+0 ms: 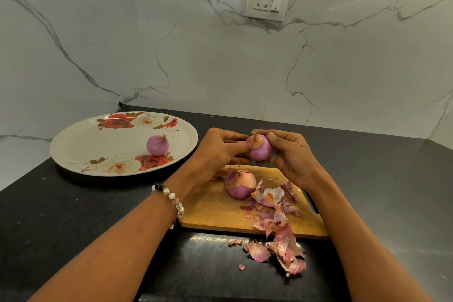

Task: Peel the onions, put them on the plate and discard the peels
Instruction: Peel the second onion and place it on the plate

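Both hands hold a mostly peeled purple onion (260,149) above the far edge of the wooden cutting board (213,208). My right hand (291,154) grips it from the right, and my left hand (220,149) pinches a strip of skin at its left side. A second onion (239,185), still partly in brown skin, lies on the board below. One peeled onion (157,145) sits on the floral plate (81,149) at the left. Loose peels (279,223) are heaped on the board's right side and spill onto the black counter.
The black counter (73,216) runs under everything, with a marble wall behind it. A wall socket (267,0) is mounted high on that wall. A beaded bracelet (171,201) circles my left wrist.
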